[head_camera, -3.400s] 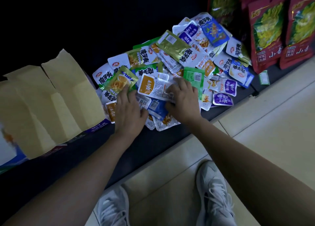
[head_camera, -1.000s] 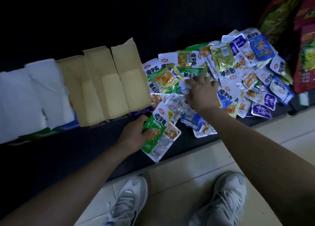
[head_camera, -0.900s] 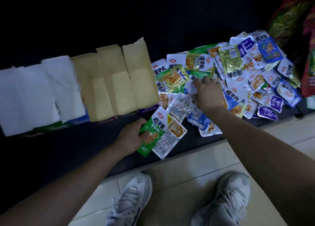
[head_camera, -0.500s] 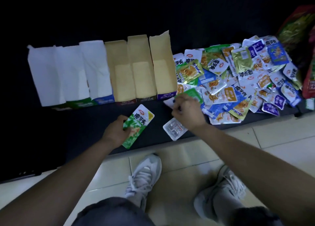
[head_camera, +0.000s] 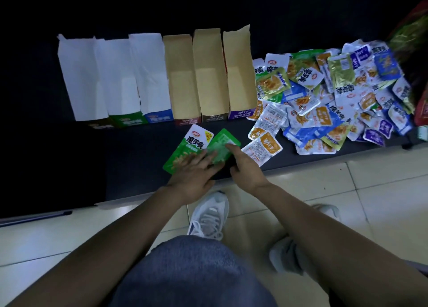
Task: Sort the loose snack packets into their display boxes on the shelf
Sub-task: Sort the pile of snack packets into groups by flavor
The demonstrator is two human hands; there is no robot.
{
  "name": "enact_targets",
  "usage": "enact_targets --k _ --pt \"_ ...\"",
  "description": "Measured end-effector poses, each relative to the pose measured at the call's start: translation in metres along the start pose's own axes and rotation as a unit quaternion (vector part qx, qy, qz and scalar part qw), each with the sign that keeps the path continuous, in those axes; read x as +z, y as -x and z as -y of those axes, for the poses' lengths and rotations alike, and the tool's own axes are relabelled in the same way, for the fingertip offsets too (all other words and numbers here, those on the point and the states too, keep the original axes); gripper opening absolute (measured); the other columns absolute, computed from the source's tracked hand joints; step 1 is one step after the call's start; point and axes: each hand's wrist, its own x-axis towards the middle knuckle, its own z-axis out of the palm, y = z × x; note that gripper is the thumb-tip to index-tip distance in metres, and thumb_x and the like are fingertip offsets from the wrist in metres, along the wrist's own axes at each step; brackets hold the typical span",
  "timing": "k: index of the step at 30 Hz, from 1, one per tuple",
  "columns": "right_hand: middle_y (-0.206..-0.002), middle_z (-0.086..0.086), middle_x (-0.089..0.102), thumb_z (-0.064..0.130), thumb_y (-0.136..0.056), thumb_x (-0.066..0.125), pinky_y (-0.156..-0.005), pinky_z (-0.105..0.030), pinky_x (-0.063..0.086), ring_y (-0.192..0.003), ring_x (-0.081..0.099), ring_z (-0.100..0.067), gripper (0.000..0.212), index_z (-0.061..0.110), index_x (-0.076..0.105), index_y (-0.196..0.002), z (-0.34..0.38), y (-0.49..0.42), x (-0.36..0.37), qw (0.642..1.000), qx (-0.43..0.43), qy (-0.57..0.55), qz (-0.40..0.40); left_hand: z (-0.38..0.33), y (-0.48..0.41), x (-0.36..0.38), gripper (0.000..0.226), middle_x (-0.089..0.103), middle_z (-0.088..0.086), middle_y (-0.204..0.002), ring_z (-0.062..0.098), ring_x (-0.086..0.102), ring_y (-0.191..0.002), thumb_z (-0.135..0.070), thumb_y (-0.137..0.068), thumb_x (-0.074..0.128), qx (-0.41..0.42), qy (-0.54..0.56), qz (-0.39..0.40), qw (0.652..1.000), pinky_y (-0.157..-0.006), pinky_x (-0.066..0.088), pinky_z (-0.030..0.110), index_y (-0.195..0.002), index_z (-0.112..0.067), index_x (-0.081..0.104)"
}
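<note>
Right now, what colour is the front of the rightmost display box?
The rightmost display box has a purple front with pale lettering; the head view shows it best.

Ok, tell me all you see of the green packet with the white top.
The green packet is a glossy pouch: white top with black characters and a red logo, green below with yellowish food pictured. It lies face up, tilted, on the dark shelf. The left hand rests on its lower part; a second green packet touches its right side.

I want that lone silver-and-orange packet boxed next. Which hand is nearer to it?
Right. The right hand lies just beside the silver-and-orange packet; the left hand rests farther left, on the green packets.
</note>
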Motion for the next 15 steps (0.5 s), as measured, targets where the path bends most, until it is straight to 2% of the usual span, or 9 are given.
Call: enact_targets --k 1,3,5,7,9,10,11,13,15 --pt "-0.132 -0.018 0.056 -0.006 -0.087 0.046 -0.089 -0.028 0.04 -0.118 0.054 -0.034 0.06 0.012 0.04 -0.145 0.003 -0.003 -0.002 1.0 -0.005 -0.021 0.007 0.006 0.003 0.004 0.054 -0.01 -0.006 -0.162 0.018 -0.009 -0.149 -0.038 -0.102 0.036 -0.008 -0.019 0.0 1.0 -0.119 0.001 0.042 -0.153 -0.033 0.016" --pt "-0.132 -0.014 0.057 -0.006 -0.086 0.048 -0.097 -0.024 0.038 -0.122 0.053 -0.03 0.055 0.011 0.049 -0.138 0.005 -0.011 -0.007 0.999 -0.037 -0.037 -0.008 0.025 0.015 0.013 0.049 0.0 -0.007 -0.163 0.018 -0.002 -0.15 -0.04 -0.101 0.039 -0.031 -0.021 -0.019 0.999 -0.119 0.006 0.047 -0.149 -0.033 0.03" --pt "-0.14 -0.013 0.051 -0.005 -0.084 0.052 -0.107 -0.023 0.03 -0.13 0.046 -0.028 0.056 0.01 0.05 -0.137 0.002 -0.017 -0.014 0.997 -0.063 -0.008 -0.046 0.047 0.033 0.02 0.041 0.018 -0.006 -0.161 0.017 0.01 -0.148 -0.041 -0.099 0.042 -0.051 -0.006 -0.049 0.997 -0.114 0.021 0.052 -0.137 -0.029 0.049" --pt "-0.149 -0.013 0.04 -0.002 -0.084 0.055 -0.113 -0.029 0.027 -0.136 0.04 -0.029 0.056 0.009 0.049 -0.138 -0.005 -0.022 -0.023 0.994 -0.062 0.037 -0.077 0.063 0.053 0.023 0.037 0.042 0.0 -0.148 0.021 0.03 -0.138 -0.042 -0.094 0.039 -0.064 -0.015 -0.089 0.994 -0.1 0.041 0.053 -0.115 -0.023 0.062" --pt "-0.155 -0.013 0.031 0.003 -0.085 0.057 -0.114 -0.037 0.028 -0.138 0.035 -0.032 0.056 0.009 0.047 -0.14 -0.012 -0.025 -0.033 0.991 -0.06 0.087 -0.08 0.073 0.067 0.024 0.036 0.055 0.009 -0.13 0.031 0.047 -0.122 -0.04 -0.087 0.04 -0.076 -0.022 -0.12 0.99 -0.088 0.046 0.05 -0.099 -0.018 0.066" --pt "-0.157 -0.012 0.026 0.006 -0.086 0.058 -0.114 -0.04 0.028 -0.14 0.031 -0.033 0.058 0.01 0.045 -0.142 -0.016 -0.026 -0.038 0.989 -0.06 0.116 -0.072 0.072 0.07 0.021 0.036 0.057 0.012 -0.123 0.035 0.053 -0.114 -0.039 -0.086 0.041 -0.079 -0.033 -0.128 0.988 -0.088 0.046 0.05 -0.097 -0.016 0.066" --pt "-0.16 -0.011 0.02 0.009 -0.087 0.058 -0.114 -0.042 0.026 -0.143 0.026 -0.032 0.06 0.012 0.041 -0.144 -0.019 -0.027 -0.043 0.985 -0.061 0.148 -0.067 0.07 0.068 0.018 0.038 0.057 0.015 -0.121 0.038 0.055 -0.111 -0.038 -0.086 0.04 -0.073 -0.047 -0.142 0.986 -0.09 0.045 0.05 -0.099 -0.015 0.067" --pt "-0.163 -0.008 0.004 0.017 -0.09 0.058 -0.118 -0.044 0.019 -0.148 0.01 -0.029 0.068 0.017 0.028 -0.151 -0.024 -0.029 -0.052 0.975 -0.049 0.212 -0.049 0.057 0.052 0.009 0.042 0.05 0.017 -0.133 0.04 0.048 -0.123 -0.037 -0.088 0.04 -0.054 -0.047 -0.164 0.984 -0.101 0.038 0.055 -0.117 -0.017 0.063" --pt "-0.163 -0.007 -0.009 0.025 -0.093 0.056 -0.118 -0.043 0.011 -0.15 -0.003 -0.027 0.076 0.019 0.013 -0.155 -0.032 -0.029 -0.059 0.964 -0.03 0.263 0.009 0.043 0.028 0.001 0.051 0.023 0.012 -0.158 0.035 0.021 -0.145 -0.04 -0.095 0.043 -0.067 -0.028 -0.131 0.989 -0.113 0.021 0.062 -0.144 -0.026 0.042"
